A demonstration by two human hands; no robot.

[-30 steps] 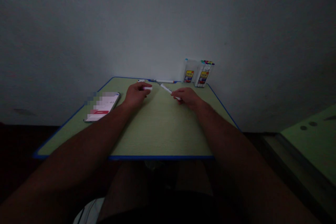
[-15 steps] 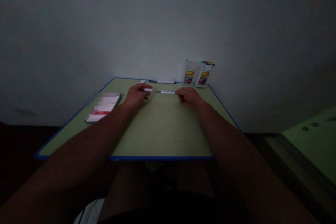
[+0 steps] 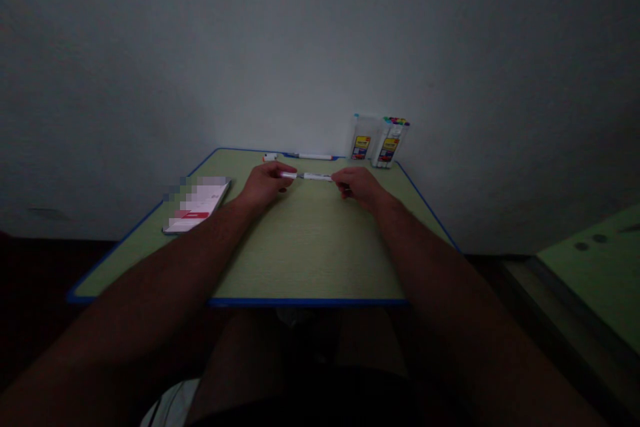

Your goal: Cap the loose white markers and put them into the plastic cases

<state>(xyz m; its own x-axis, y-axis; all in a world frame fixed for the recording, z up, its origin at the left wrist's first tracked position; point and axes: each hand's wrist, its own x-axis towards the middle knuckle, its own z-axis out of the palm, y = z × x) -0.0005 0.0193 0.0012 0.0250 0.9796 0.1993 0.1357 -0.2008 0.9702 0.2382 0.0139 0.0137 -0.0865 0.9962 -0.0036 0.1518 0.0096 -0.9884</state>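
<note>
A white marker pen (image 3: 316, 177) lies level between both hands above the green desk (image 3: 300, 247). My right hand (image 3: 356, 186) is closed around the pen's right end. My left hand (image 3: 263, 183) is closed on a small white cap (image 3: 287, 175), and the cap meets the pen's tip. Both forearms reach forward over the desk from below.
A phone (image 3: 196, 203) with a lit screen lies at the desk's left. Two clear packs of markers (image 3: 379, 141) stand at the back right against the wall. Another pen (image 3: 314, 157) and a small cap (image 3: 269, 157) lie along the back edge. A second green desk (image 3: 595, 260) is at right.
The pen swung from a slant to level, and its tip closed the gap to the cap in my left hand.
</note>
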